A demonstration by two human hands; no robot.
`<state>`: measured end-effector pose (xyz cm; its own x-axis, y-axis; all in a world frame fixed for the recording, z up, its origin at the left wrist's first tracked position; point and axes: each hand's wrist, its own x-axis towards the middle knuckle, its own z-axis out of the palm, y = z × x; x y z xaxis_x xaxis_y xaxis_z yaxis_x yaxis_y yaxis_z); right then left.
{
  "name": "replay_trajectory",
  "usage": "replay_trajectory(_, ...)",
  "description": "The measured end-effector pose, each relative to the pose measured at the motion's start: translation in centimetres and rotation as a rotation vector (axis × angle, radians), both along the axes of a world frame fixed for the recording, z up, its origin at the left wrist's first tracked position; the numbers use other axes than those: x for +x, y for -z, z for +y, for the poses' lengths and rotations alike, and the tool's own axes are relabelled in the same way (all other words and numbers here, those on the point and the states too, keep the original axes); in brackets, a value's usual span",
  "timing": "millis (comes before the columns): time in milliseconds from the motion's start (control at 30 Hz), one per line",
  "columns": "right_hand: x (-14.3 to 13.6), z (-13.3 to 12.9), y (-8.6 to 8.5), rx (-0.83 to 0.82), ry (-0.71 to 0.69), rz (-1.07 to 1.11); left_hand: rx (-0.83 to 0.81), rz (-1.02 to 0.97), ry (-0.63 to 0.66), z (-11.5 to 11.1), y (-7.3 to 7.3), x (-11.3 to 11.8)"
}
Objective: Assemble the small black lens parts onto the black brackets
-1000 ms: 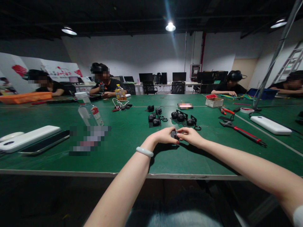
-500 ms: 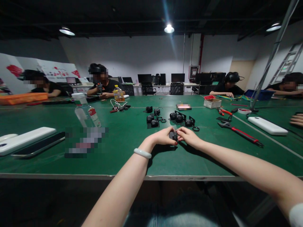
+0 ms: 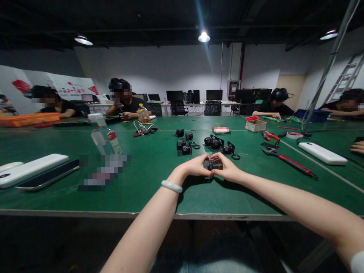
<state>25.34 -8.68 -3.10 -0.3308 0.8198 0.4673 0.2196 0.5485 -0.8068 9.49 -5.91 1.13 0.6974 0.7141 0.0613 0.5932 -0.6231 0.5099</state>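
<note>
The left hand (image 3: pixel 199 165) has its grip clamped on a small black part (image 3: pixel 208 165), thumb and fingers around it; the right hand (image 3: pixel 226 168) closes its fingertips at the part's right side. The part is above the green table (image 3: pixel 142 189). Beyond it lie more black fittings (image 3: pixel 214 142) and a loose black ring (image 3: pixel 236 156); right of it, a red-handled wrench (image 3: pixel 295 163); left of it, a clear bottle (image 3: pixel 104 136).

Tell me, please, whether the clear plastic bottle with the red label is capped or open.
Capped: the white cap sits over the mouth of the clear plastic bottle.
</note>
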Motion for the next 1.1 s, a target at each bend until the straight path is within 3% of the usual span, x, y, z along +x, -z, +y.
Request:
replay_trajectory(567, -0.2, -0.1, 0.1, 0.053, -0.013, -0.006, 0.006, 0.026, -0.023, 1.1, 0.4, -0.3)
replay_trajectory(1100, -0.3, -0.2, 0.0, 0.095, 0.005, -0.041, 0.046, 0.009, -0.034, 0.1, -0.4, 0.1)
